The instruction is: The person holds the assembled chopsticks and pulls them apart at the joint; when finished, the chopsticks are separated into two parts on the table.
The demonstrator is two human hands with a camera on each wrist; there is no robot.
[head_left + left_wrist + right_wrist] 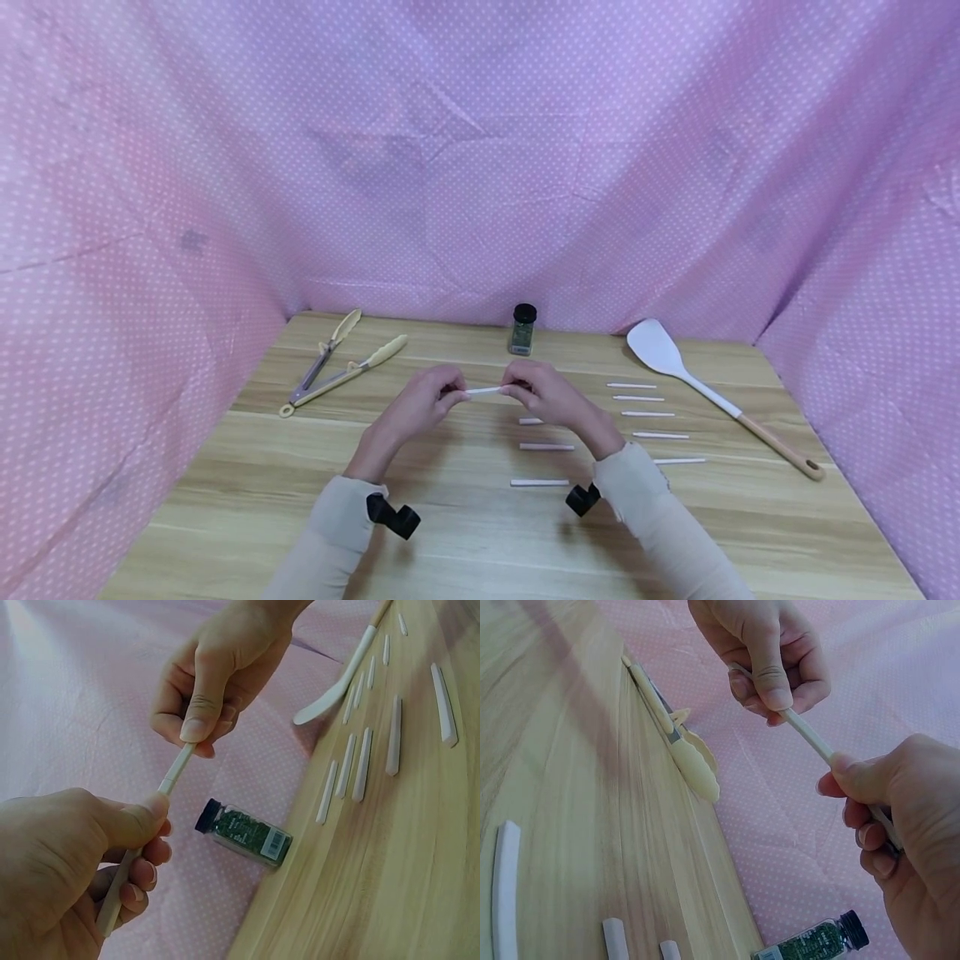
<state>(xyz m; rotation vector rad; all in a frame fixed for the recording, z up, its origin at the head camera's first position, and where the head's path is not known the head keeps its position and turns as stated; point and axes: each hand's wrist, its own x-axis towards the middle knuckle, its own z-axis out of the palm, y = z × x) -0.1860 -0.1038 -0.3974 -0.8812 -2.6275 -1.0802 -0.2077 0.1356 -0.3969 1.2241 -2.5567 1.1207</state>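
Observation:
Both hands are raised over the middle of the table, holding one slim white stick point(483, 391) between them. The left hand point(422, 404) pinches one end between thumb and curled fingers, and that end passes through its grip in the left wrist view. At the other end the right hand point(553, 395) pinches the stick the same way. A faint seam crosses the stick between the hands in the left wrist view. Below the right hand, several similar white sticks point(546, 447) lie on the table, and several thinner ones point(648, 414) form a column farther right.
A spice jar point(522, 331) with a black lid stands at the back of the wooden table point(247, 500). Cream-tipped tongs point(330, 383) lie spread at the left. A white spatula point(697, 383) with a wooden handle lies at the right. Pink dotted cloth point(465, 192) surrounds the table.

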